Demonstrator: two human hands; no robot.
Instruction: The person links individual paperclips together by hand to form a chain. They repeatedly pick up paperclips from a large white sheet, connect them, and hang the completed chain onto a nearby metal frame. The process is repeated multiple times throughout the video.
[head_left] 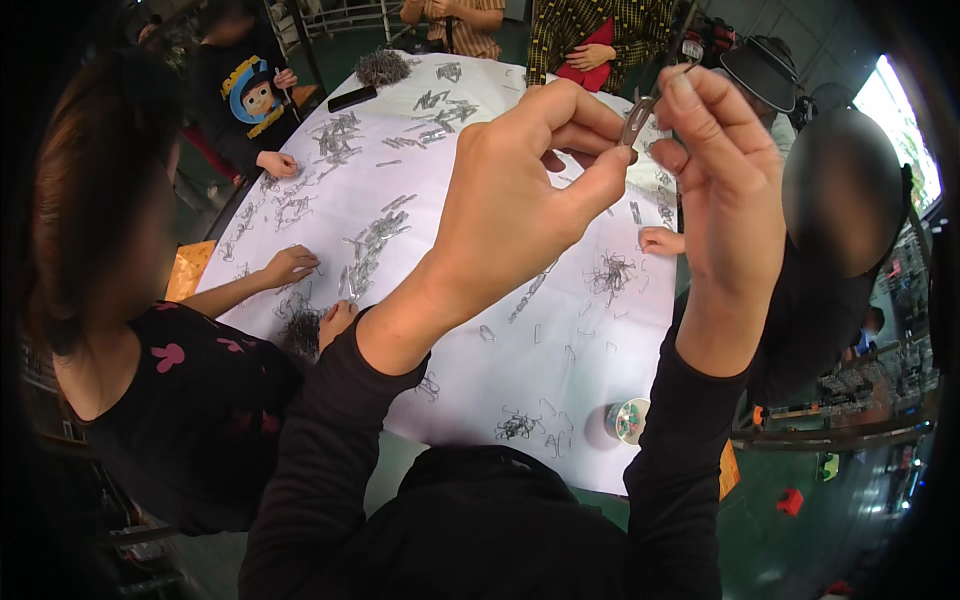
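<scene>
My left hand [510, 190] is raised above the table, thumb and fingers pinching a small flat metal clip [637, 120] with a slot in it. Close beside it, my right hand [725, 170] is raised too, its thumb and forefinger closed at the clip's upper end. A thin bent wire [689, 68] shows at the right fingertips; its full shape is hidden. Below my hands, the white-covered table [470, 370] holds loose bent wires [518, 426], another heap of wires [612, 274] and a row of flat metal clips [372, 250].
A paper cup [628, 421] with coloured pieces stands near the right front edge. A dark wire heap [382, 68] and a black oblong object [352, 99] lie at the far left. Co-workers sit around the table; one person's hands [292, 265] work at the left, and another hand [662, 241] rests right.
</scene>
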